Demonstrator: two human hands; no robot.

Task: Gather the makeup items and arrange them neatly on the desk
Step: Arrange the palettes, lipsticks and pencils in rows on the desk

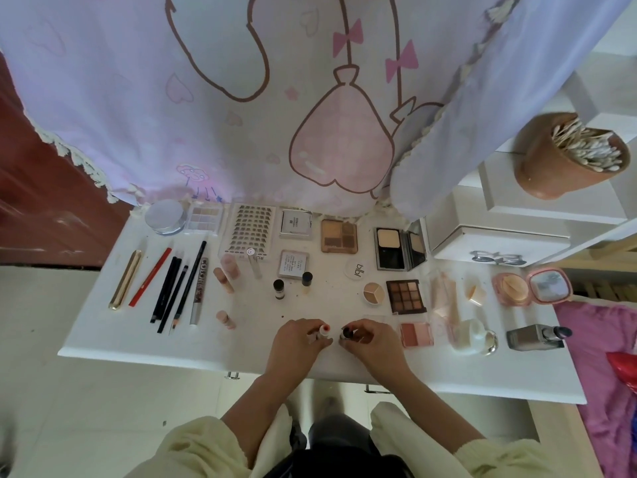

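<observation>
Makeup lies spread over the white desk (pixel 144 343). My left hand (pixel 298 343) grips a small tube with a red and white cap (pixel 323 328) near the front middle. My right hand (pixel 374 339) holds a small dark-capped bottle (pixel 346 333) right beside it. Several pencils and liners (pixel 172 288) lie in a row at the left. Two small black-capped vials (pixel 279 288) stand in the middle. A dark eyeshadow palette (pixel 406 295) and a blush palette (pixel 416 334) lie to the right of my hands.
A lash tray (pixel 249 231), compacts and a round silver jar (pixel 164 216) line the back edge under a hanging pink cloth (pixel 275 98). A white box (pixel 496 243), a brown cup of cotton swabs (pixel 568 153), a pink mirror compact (pixel 531 288) and a foundation bottle (pixel 536 337) sit at the right.
</observation>
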